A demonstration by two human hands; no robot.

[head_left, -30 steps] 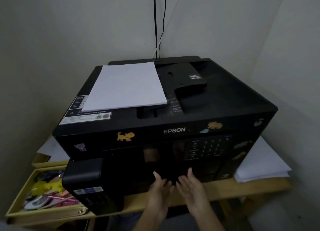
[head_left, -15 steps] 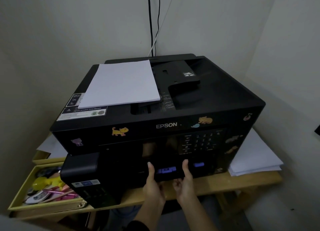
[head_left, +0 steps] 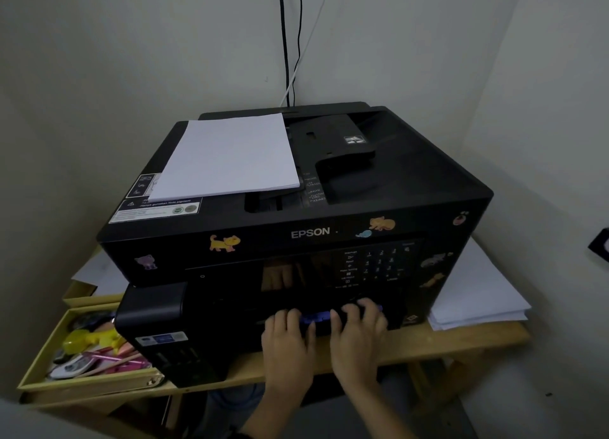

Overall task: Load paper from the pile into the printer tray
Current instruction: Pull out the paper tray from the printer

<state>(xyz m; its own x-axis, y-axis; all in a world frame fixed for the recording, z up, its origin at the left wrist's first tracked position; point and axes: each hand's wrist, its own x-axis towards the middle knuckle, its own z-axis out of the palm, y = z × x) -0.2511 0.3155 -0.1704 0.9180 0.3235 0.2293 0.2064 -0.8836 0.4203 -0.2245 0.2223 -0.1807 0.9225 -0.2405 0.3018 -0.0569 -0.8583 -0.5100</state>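
A black Epson printer (head_left: 412, 181) with animal stickers stands on a wooden table in a corner. A stack of white paper (head_left: 230, 156) lies on its lid at the left. Low on the printer's front is the paper tray (head_left: 316, 316) with a blue tab. My left hand (head_left: 286, 343) and my right hand (head_left: 359, 333) both rest on the tray's front edge, fingers curled over it on either side of the blue tab. Whether the tray is pulled out at all I cannot tell.
Another pile of white sheets (head_left: 478, 293) lies on the table (head_left: 461, 343) to the printer's right. A yellow box (head_left: 39, 356) of pens and small items sits at the left, with loose sheets (head_left: 99, 274) behind it. Cables (head_left: 286, 43) run up the wall.
My hands went from open below the printer's front to gripping the tray front with thumbs up, then turned palms down, fingers curled over its edge. The view has shifted slightly.
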